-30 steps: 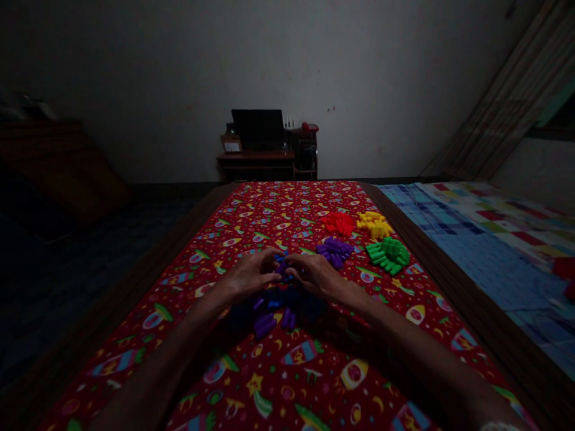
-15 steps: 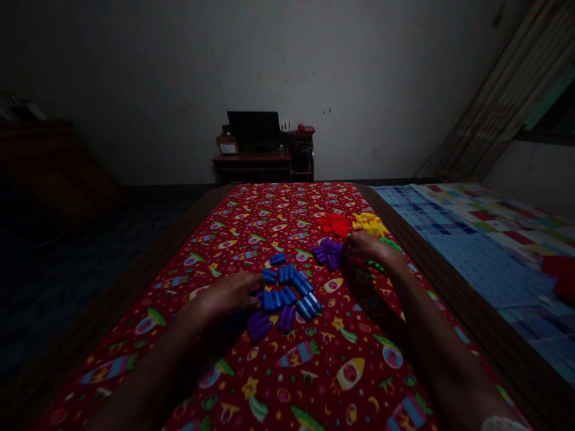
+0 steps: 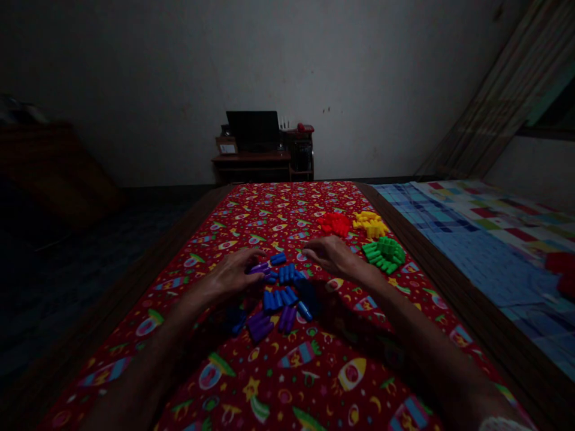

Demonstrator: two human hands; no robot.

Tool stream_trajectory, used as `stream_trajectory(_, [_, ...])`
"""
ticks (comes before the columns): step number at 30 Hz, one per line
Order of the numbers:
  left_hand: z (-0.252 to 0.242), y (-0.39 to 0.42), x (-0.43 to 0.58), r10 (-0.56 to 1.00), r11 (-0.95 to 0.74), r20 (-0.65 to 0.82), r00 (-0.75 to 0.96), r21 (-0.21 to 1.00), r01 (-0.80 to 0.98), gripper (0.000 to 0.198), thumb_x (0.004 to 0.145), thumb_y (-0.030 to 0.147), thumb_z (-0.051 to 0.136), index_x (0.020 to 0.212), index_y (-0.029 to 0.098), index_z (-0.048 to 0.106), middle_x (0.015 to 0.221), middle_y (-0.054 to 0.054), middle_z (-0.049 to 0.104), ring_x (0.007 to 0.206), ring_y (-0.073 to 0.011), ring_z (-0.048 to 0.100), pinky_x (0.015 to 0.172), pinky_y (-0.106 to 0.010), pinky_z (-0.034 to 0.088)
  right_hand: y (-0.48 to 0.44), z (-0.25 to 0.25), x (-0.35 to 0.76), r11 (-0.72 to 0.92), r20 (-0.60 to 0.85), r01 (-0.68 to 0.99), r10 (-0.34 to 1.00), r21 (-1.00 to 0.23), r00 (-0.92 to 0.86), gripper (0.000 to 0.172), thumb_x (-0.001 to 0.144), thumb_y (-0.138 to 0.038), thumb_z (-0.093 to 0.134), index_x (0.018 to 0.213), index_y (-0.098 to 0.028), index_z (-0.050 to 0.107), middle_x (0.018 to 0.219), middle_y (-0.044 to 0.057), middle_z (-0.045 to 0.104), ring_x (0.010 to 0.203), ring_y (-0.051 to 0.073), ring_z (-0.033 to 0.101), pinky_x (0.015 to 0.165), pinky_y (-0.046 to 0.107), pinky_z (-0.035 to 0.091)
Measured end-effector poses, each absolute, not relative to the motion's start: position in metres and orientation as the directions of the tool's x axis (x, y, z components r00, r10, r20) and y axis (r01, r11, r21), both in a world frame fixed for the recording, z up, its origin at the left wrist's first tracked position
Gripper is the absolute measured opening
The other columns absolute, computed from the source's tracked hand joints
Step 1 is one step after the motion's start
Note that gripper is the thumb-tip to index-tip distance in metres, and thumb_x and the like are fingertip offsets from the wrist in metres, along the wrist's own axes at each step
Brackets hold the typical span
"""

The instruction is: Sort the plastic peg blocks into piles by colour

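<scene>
A mixed heap of blue pieces (image 3: 284, 286) and purple pieces (image 3: 264, 323) lies on the red rocket-print cloth (image 3: 287, 383). My left hand (image 3: 231, 274) rests at the heap's left edge, its fingertips pinched on a purple piece (image 3: 259, 268). To the heap's right, my right hand (image 3: 331, 255) hovers palm down with fingers stretched toward the blue pieces, holding nothing. It covers the spot beside the green pile (image 3: 385, 253). Farther back lie a red pile (image 3: 335, 223) and a yellow pile (image 3: 371, 223).
The room is dim. The table's wooden edge (image 3: 431, 257) runs along the right, with a checked blue and multicoloured cloth (image 3: 476, 239) beyond it. A low desk with a dark screen (image 3: 254, 130) stands at the far wall. A curtain (image 3: 507, 96) hangs at the right.
My right hand came back left from the sorted piles toward the blue heap, hiding the purple pile. My left hand moved up slightly and took hold of a purple piece.
</scene>
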State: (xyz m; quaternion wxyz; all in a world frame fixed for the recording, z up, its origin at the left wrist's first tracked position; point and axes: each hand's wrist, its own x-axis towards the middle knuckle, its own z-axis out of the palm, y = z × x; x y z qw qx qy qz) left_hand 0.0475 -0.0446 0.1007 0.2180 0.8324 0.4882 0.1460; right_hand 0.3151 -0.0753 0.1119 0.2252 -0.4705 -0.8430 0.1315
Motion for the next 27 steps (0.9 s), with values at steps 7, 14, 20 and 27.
stream_trajectory(7, [0.086, -0.064, 0.081, 0.803, -0.587, 0.375, 0.463, 0.628, 0.51, 0.038, 0.079, 0.037, 0.061, 0.113, 0.021, 0.056, 0.111, -0.007, 0.064, 0.101, -0.0221, 0.063, 0.091, -0.038, 0.052, -0.082, 0.084, 0.274, 0.55, 0.329, 0.463, 0.816, -0.695, -0.476, 0.028, 0.089, -0.031, 0.057, 0.11, -0.016, 0.067, 0.087, 0.004, 0.071, 0.071, 0.013, 0.059, 0.063, 0.02, 0.038])
stream_trajectory(14, [0.099, -0.063, 0.066, 0.8, -0.583, 0.243, 0.549, 0.532, 0.614, 0.036, 0.081, 0.032, 0.054, 0.115, 0.021, 0.056, 0.114, -0.007, 0.063, 0.105, -0.0222, 0.06, 0.091, -0.033, 0.049, -0.054, 0.094, 0.324, 0.422, 0.394, 0.74, 0.89, -0.524, -0.228, 0.023, 0.089, -0.026, 0.054, 0.102, -0.014, 0.069, 0.083, 0.005, 0.07, 0.07, 0.014, 0.06, 0.063, 0.021, 0.039])
stream_trajectory(20, [0.107, -0.086, 0.054, 0.741, -0.506, -0.312, 0.595, 0.324, 0.799, 0.023, 0.073, 0.03, 0.06, 0.094, 0.024, 0.063, 0.089, -0.003, 0.068, 0.081, -0.0218, 0.064, 0.067, -0.027, 0.047, -0.042, 0.094, 0.376, -0.083, 0.208, 0.991, 0.973, -0.104, 0.103, 0.032, 0.093, -0.031, 0.044, 0.103, -0.015, 0.07, 0.096, 0.015, 0.071, 0.089, 0.023, 0.065, 0.071, 0.027, 0.042])
stream_trajectory(27, [0.099, -0.107, 0.072, 0.752, -0.538, -0.285, 0.594, 0.255, 0.803, 0.054, 0.068, 0.021, 0.063, 0.121, 0.027, 0.054, 0.115, -0.009, 0.066, 0.104, -0.0276, 0.062, 0.081, -0.031, 0.047, -0.045, 0.089, 0.376, -0.049, 0.082, 0.998, 0.996, 0.044, 0.045, 0.029, 0.092, -0.027, 0.049, 0.11, -0.011, 0.066, 0.104, 0.019, 0.068, 0.099, 0.025, 0.063, 0.077, 0.029, 0.043])
